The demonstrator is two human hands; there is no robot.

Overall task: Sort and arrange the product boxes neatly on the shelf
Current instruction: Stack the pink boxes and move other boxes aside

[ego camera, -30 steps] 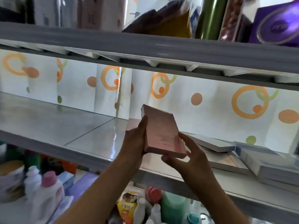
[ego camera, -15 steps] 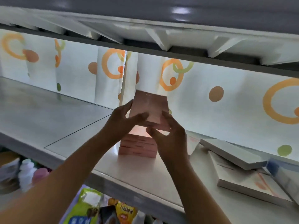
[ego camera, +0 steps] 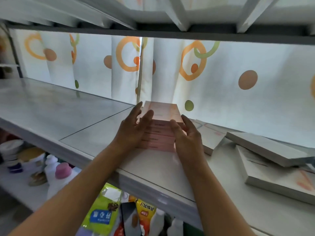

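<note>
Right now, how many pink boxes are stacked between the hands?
5, as far as the edges show: one pink stack on the shelf, top box uppermost, four under it. The left hand and right hand cover its sides, so the count is uncertain.

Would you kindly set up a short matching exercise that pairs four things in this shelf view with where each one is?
Things:
1. pink box stack
2. left hand
3. white boxes
4. pink-capped bottle

Places:
A. on the level below the shelf
B. lying loosely at the right of the shelf
C. flat against the stack's left side
D. between both hands, near the curtain

The right hand presses the stack's other side.

Pairs: 1-D, 2-C, 3-B, 4-A
</note>
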